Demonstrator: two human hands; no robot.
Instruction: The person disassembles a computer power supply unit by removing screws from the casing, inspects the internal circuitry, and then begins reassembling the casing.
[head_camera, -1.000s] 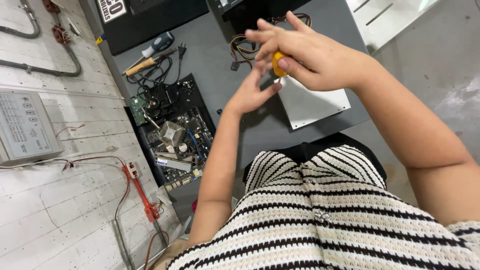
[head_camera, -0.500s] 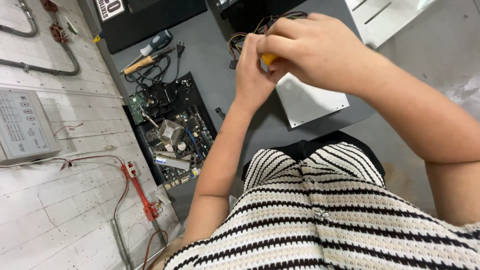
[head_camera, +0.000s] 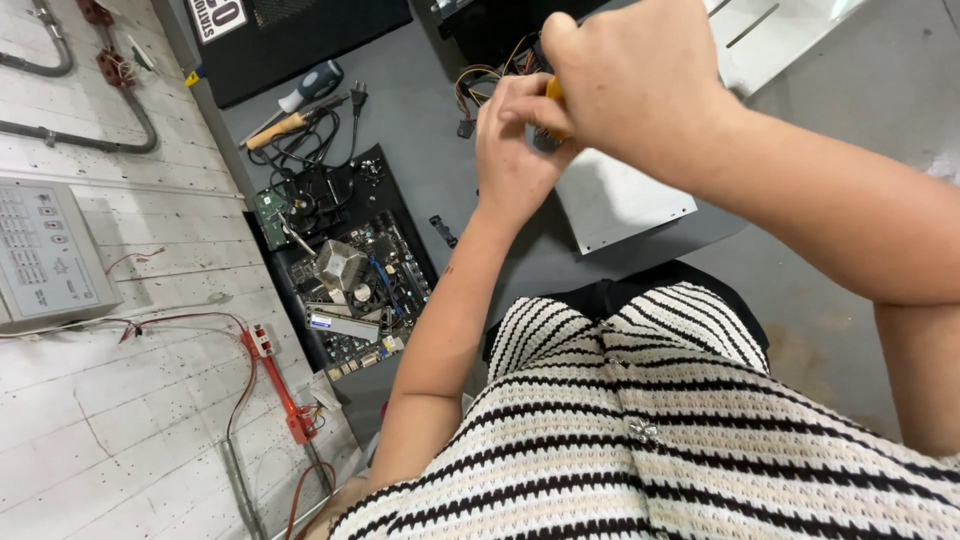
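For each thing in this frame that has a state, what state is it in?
Left hand: raised, fingers curled against the orange-handled tool.
Right hand: closed over the orange-handled tool, mostly hiding it.
Motherboard: bare, lying flat on the grey table.
Metal panel: lying flat, detached.
Wooden-handled tool: lying unused.
Blue-handled screwdriver: lying unused.

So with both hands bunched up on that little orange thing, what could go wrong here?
The right hand covers the orange-handled tool, so the left hand likely works half blind and could slip. Loose wires beside the fingers might snag. The bare circuit board lies uncovered near the left forearm and could be knocked.
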